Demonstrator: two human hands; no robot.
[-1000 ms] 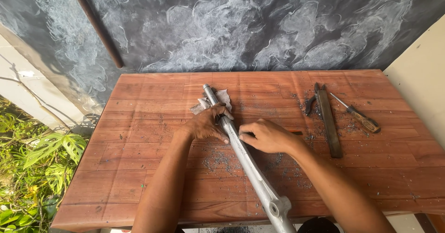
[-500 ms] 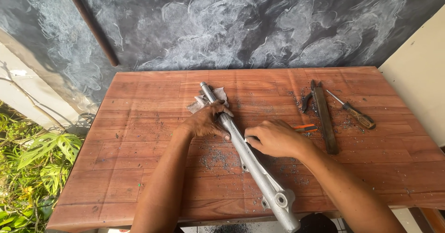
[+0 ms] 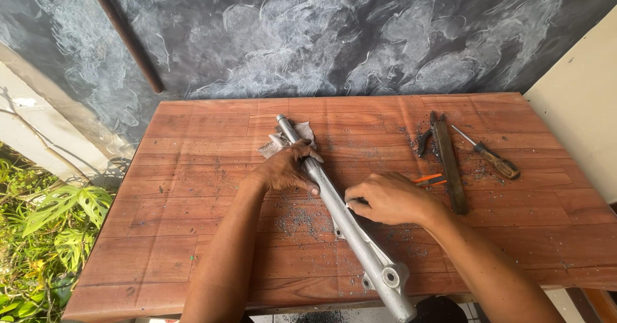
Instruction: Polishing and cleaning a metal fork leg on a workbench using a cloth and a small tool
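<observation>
A long silver metal fork tube [image 3: 360,239] lies diagonally on the wooden table [image 3: 193,169], its lugged end over the near edge. My left hand [image 3: 286,169] grips the tube near its upper end, on top of a grey rag [image 3: 302,132]. My right hand [image 3: 385,199] rests against the middle of the tube, fingers pinched on something small and pale that I cannot make out. Grey metal filings [image 3: 295,220] are scattered on the wood beside the tube.
To the right lie a long flat file [image 3: 448,162], dark pliers [image 3: 423,142], a screwdriver with a wooden handle [image 3: 491,158] and a small orange tool [image 3: 427,180]. A dark painted wall stands behind the table, with a thin rod [image 3: 125,34] leaning on it. Green plants [image 3: 45,233] grow at left.
My right hand has slid down the tube toward me. The left hand keeps its grip near the upper end. The view has shifted slightly.
</observation>
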